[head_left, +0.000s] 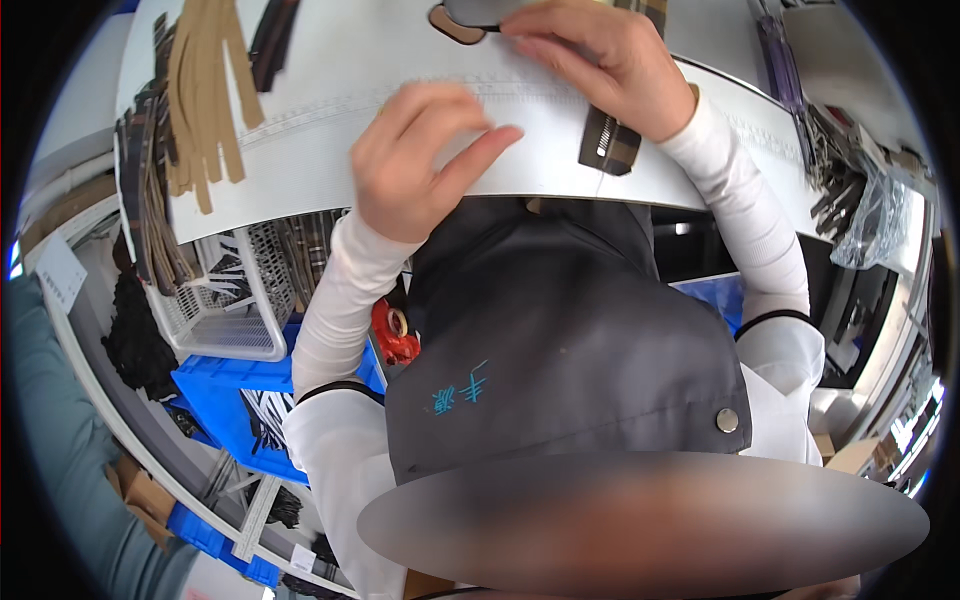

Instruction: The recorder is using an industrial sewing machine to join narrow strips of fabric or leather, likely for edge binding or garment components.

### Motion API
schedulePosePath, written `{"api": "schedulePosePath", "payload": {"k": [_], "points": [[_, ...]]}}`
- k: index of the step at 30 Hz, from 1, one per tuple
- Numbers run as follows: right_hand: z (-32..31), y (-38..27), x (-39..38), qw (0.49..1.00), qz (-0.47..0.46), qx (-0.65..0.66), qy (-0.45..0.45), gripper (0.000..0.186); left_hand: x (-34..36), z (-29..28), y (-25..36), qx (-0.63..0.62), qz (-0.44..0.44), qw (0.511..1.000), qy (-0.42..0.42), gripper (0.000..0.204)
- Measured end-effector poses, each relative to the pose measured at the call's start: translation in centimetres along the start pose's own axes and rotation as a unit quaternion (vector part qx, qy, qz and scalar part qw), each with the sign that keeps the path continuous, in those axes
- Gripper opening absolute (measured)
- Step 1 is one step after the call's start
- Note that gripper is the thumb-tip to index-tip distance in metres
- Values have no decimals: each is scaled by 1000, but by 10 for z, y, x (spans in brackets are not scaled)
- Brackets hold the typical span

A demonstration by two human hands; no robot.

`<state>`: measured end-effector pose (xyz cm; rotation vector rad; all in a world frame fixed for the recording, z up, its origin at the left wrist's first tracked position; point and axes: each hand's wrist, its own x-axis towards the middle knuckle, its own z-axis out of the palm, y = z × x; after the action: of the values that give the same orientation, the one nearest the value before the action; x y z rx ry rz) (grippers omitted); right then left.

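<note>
Over the white table (330, 170), my left hand (425, 160) is in the air, smeared by motion. Its thumb stands apart from the bent fingers, and nothing shows between them. My right hand (625, 70) is at the far edge of the view, its thumb and fingertips drawn together. Those fingertips meet a small dark edge beside a grey rounded piece (480, 12), cut off by the frame; what they pinch is too small to name. A brown rounded piece (458, 27) shows partly under the grey one. Below my right wrist lies a dark checked strip (610, 145) with metal zipper teeth.
Tan strips (205, 95) and dark strips (150, 200) hang over the table's left side. Below stand a white plastic basket (235, 325) and a blue crate (220, 400). At the right are a clear plastic bag (875, 220) and bundled dark strips (835, 200).
</note>
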<state>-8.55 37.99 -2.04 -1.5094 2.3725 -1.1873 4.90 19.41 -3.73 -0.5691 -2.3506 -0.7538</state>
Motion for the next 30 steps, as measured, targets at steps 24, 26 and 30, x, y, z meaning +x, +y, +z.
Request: {"api": "schedulePosePath", "payload": {"k": [24,26,30], "points": [[-9,-87,-84,986,-22,79,-147,26,10,-83,61,-190,-161,956,-157,27],[-17,-86,-60,991,-63,-99,-68,32,6,-94,60,38,-10,999,-31,29],[-14,-33,7,920,-201,-337,-7,43,4,-80,61,-24,97,978,-185,40]]}}
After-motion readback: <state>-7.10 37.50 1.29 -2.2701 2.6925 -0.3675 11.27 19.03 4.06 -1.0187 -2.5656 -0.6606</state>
